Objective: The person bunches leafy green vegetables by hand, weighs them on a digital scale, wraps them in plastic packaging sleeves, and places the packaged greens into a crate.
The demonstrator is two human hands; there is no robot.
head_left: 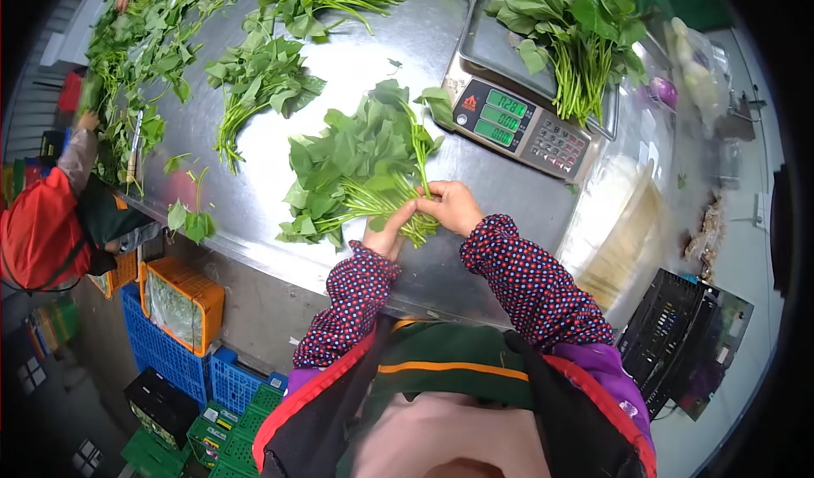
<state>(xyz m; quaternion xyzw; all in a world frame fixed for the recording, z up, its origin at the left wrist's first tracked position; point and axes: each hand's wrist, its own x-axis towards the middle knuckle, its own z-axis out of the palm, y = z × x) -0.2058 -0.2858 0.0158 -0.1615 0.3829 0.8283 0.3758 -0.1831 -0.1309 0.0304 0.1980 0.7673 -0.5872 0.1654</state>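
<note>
A bunch of leafy greens (348, 156) with long thin green stems lies on the metal table in front of me, leaves pointing away. My left hand (390, 233) is closed around the lower stems, its thumb on top and its other fingers mostly hidden underneath. Close beside it, my right hand (453, 208) pinches a stem at the bunch's right edge, thumb and forefinger together. The two hands nearly touch at the stem ends. Just beyond my right hand stands a digital scale (519, 128) with lit green displays. Another bunch of greens (585, 45) rests on its pan.
More greens (267, 79) lie across the metal table (509, 215), with a large heap (127, 62) at far left. A person in a red vest (42, 232) works there. Plastic bags (615, 223) lie at right. Orange (182, 304) and blue crates (165, 342) stand below the left edge.
</note>
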